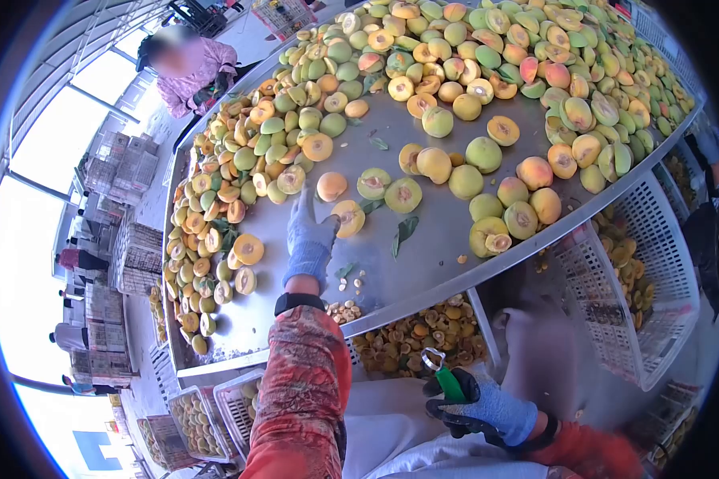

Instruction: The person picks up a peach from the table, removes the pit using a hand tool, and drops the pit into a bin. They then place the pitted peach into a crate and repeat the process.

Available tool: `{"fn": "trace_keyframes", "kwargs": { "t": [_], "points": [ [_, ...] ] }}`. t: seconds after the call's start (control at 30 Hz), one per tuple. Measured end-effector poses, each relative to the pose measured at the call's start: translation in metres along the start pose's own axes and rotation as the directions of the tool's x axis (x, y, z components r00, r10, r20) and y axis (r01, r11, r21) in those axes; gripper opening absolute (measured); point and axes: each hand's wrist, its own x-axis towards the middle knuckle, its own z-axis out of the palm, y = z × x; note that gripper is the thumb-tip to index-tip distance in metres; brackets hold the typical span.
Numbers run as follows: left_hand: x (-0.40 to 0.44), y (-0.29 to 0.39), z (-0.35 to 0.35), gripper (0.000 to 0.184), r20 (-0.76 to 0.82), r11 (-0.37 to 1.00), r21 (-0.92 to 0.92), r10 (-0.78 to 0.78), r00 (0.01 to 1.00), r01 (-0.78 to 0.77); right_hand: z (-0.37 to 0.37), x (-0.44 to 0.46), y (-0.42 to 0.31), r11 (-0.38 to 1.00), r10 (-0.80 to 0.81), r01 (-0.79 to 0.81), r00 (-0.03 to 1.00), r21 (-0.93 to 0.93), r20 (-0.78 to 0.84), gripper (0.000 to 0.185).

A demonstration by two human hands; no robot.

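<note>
Gloved in light blue, my left hand reaches over the metal table, fingers apart and pointing at the fruit. Nothing is visibly held in it. Beside its fingers lie a halved fruit and a yellow-orange fruit. Low at the right, near my lap, my right hand in a blue and dark glove is closed around a green-handled tool with a metal ring at its tip. Halved and whole fruit are heaped along the table's far side.
Below the table's near edge is a bin of fruit pieces. A white crate stands at the right, more crates at the lower left. A person stands across the table. Small pits lie near my left wrist.
</note>
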Motion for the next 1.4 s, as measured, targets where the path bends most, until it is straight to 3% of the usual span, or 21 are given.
{"fn": "trace_keyframes", "kwargs": {
  "t": [0.03,0.1,0.13,0.2,0.3,0.37,0.4,0.43,0.47,0.5,0.57,0.63,0.7,0.77,0.87,1.0,1.1,1.17,1.27,1.33,1.4],
  "points": [
    [0.004,0.016,0.008,0.075,0.051,0.981,0.16,0.1,0.994,-0.107,-0.002,0.0,-0.003,1.0,0.003,-0.003,1.0,0.004,-0.009,0.04],
    [0.003,0.023,0.019,0.067,0.287,0.99,-0.101,-0.069,0.955,0.102,-0.004,-0.001,-0.004,0.999,-0.007,0.009,0.999,0.044,-0.041,0.041],
    [-0.002,0.023,0.018,0.067,0.293,0.99,-0.096,-0.07,0.953,0.102,-0.005,-0.002,-0.003,0.999,-0.005,0.007,0.999,0.051,-0.041,0.041],
    [-0.018,0.021,0.007,0.054,0.533,0.989,-0.052,-0.09,0.841,0.139,-0.005,0.0,-0.001,0.996,-0.092,0.092,0.996,-0.001,-0.014,0.042],
    [-0.054,0.025,-0.016,0.046,0.515,0.983,0.057,-0.178,0.838,0.174,-0.001,0.001,0.007,0.991,-0.094,0.095,0.995,-0.091,0.016,0.044],
    [-0.076,0.031,-0.039,0.045,0.479,0.976,-0.018,-0.182,0.859,0.217,0.008,-0.005,0.007,0.971,-0.157,0.153,0.988,-0.184,-0.008,0.041],
    [-0.091,0.035,-0.053,0.044,0.469,0.771,-0.439,-0.242,0.85,0.462,0.012,-0.009,0.007,0.943,-0.214,0.196,0.976,-0.268,-0.038,0.039],
    [-0.108,0.048,-0.07,0.043,0.485,0.351,-0.748,-0.291,0.825,0.563,0.013,-0.011,0.01,0.94,-0.213,0.197,0.977,-0.28,-0.03,0.039],
    [-0.127,0.056,-0.082,0.042,0.408,0.149,-0.886,-0.202,0.89,0.439,0.011,-0.01,0.013,0.868,-0.297,0.25,0.954,-0.429,-0.045,0.038],
    [-0.144,0.06,-0.088,0.042,0.393,0.144,-0.893,-0.211,0.895,0.426,0.013,-0.011,0.014,0.771,-0.38,0.291,0.924,-0.567,-0.042,0.037],
    [-0.179,0.064,-0.093,0.042,0.479,-0.128,-0.877,-0.136,0.867,0.464,0.028,-0.012,0.014,0.734,-0.403,0.282,0.913,-0.617,-0.062,0.033],
    [-0.208,0.057,-0.085,0.039,0.502,-0.2,-0.857,-0.115,0.857,0.475,0.034,-0.004,0.024,0.061,-0.794,0.375,0.58,-0.925,0.183,0.032],
    [-0.229,0.055,-0.081,0.039,0.664,-0.438,-0.719,-0.202,0.72,0.539,0.053,-0.012,0.024,0.01,-0.78,0.294,0.601,-0.956,0.177,0.031],
    [-0.25,0.066,-0.082,0.038,0.554,-0.369,-0.806,-0.197,0.809,0.462,0.06,-0.008,0.033,-0.269,-0.787,0.099,0.55,-0.958,0.278,0.033],
    [-0.271,0.081,-0.087,0.034,0.223,-0.16,-0.967,-0.139,0.965,0.201,0.067,-0.008,0.042,-0.337,-0.774,0.062,0.55,-0.939,0.314,0.037],
    [-0.275,0.07,-0.09,0.03,0.442,-0.326,-0.872,-0.205,0.874,0.364,0.076,-0.009,0.048,-0.361,-0.794,0.058,0.504,-0.931,0.34,0.039],
    [-0.281,0.073,-0.089,0.027,0.319,-0.193,-0.94,-0.206,0.925,0.281,0.078,-0.01,0.054,-0.4,-0.788,0.056,0.489,-0.915,0.374,0.039],
    [-0.285,0.076,-0.09,0.026,0.114,0.089,-0.987,-0.168,0.979,0.131,0.08,-0.017,0.058,-0.449,-0.751,0.026,0.53,-0.893,0.393,0.039],
    [-0.294,0.091,-0.102,0.019,0.002,0.109,-0.994,-0.167,0.986,0.021,0.083,-0.023,0.064,-0.505,-0.694,-0.016,0.603,-0.863,0.394,0.041],
    [-0.298,0.099,-0.107,0.019,0.063,0.065,-0.994,-0.254,0.965,0.082,0.085,-0.023,0.074,-0.509,-0.673,-0.031,0.637,-0.86,0.376,0.042],
    [-0.302,0.103,-0.105,0.019,0.125,0.017,-0.99,-0.337,0.933,0.139,0.085,-0.017,0.084,-0.354,-0.693,0.105,0.637,-0.929,0.336,0.044]
  ]
}}
